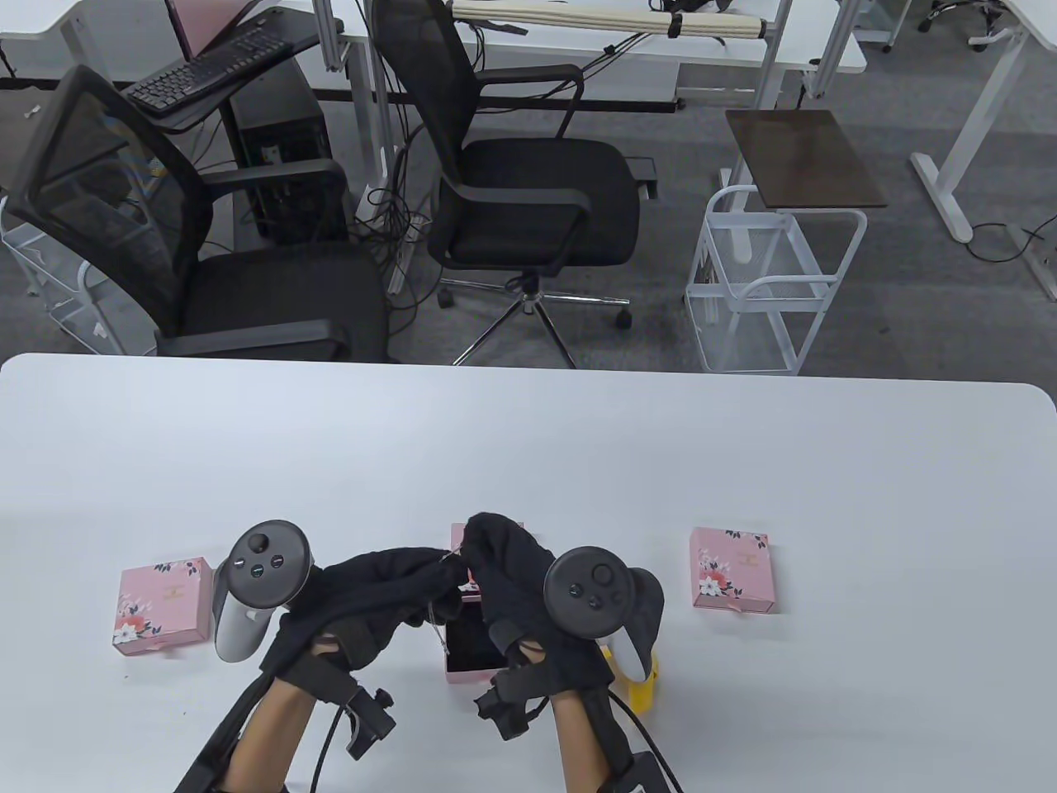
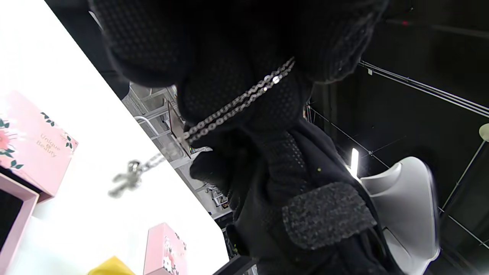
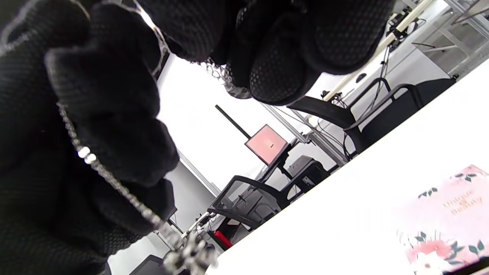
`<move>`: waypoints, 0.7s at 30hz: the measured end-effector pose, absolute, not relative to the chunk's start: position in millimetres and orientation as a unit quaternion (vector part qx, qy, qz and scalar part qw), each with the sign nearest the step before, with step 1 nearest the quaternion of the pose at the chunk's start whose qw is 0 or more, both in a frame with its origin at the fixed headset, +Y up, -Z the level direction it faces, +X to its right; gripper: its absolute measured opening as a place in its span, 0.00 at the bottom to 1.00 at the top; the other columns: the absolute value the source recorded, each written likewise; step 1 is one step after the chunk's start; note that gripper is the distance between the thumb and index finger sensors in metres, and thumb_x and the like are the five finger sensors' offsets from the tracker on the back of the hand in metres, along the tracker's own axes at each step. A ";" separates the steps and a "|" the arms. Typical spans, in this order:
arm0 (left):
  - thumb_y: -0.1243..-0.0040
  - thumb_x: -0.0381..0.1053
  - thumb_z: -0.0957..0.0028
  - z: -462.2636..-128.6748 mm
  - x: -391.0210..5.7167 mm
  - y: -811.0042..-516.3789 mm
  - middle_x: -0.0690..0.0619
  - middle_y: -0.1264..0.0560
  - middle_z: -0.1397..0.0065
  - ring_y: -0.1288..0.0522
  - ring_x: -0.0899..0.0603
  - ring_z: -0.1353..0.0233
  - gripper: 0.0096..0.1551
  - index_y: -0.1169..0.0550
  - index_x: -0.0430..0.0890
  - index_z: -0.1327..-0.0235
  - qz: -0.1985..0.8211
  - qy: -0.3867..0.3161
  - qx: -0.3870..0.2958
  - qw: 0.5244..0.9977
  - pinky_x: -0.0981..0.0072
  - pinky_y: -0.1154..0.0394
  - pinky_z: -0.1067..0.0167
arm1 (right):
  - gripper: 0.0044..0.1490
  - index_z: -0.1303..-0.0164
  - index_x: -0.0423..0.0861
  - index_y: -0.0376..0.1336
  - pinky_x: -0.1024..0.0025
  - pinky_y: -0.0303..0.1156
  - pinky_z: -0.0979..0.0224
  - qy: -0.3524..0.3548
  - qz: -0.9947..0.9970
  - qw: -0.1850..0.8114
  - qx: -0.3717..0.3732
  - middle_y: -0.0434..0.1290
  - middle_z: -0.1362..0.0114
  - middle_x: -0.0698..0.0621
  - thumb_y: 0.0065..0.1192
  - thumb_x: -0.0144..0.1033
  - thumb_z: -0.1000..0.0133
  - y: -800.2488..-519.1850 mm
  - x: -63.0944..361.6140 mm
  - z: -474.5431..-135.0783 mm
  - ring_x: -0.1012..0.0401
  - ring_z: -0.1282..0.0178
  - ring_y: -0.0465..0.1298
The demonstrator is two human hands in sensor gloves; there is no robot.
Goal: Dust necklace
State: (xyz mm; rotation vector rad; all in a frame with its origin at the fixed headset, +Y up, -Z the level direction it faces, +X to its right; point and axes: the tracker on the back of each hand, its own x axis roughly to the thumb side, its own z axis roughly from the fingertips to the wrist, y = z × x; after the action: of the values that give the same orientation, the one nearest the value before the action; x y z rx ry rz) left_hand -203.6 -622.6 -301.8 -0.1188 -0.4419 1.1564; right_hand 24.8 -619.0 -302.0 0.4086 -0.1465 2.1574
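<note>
The silver necklace (image 1: 433, 613) is a thin chain held above the table between both gloved hands. My left hand (image 1: 417, 572) grips it; in the left wrist view the doubled chain (image 2: 237, 101) runs across that hand's fingers (image 2: 229, 42), and a small pendant (image 2: 128, 178) dangles below. My right hand (image 1: 487, 541) meets the left one; in the right wrist view its fingertips (image 3: 273, 53) pinch the chain's upper end (image 3: 223, 78). The chain (image 3: 97, 164) drops along the left glove to the pendant (image 3: 189, 255).
An open pink box with a dark lining (image 1: 472, 657) sits under the hands, its lid (image 1: 459, 533) just behind them. Closed pink floral boxes lie left (image 1: 161, 607) and right (image 1: 733, 570). A yellow object (image 1: 642, 686) sits under my right wrist. Office chairs stand beyond the far edge.
</note>
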 end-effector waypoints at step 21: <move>0.37 0.60 0.37 -297.9 -221.2 -623.9 0.50 0.15 0.34 0.19 0.43 0.35 0.21 0.17 0.53 0.37 0.606 -0.116 0.053 0.785 0.48 0.22 0.39 | 0.27 0.24 0.38 0.63 0.47 0.73 0.36 -0.107 0.882 0.422 0.179 0.71 0.27 0.33 0.60 0.38 0.30 -599.7 8.9 -279.8 0.40 0.38 0.76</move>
State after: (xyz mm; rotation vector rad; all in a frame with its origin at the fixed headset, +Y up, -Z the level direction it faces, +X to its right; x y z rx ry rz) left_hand -221.2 -623.9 -297.9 0.1150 -0.2498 1.3068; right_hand 8.9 -599.7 -279.8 0.4493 -0.2675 2.2084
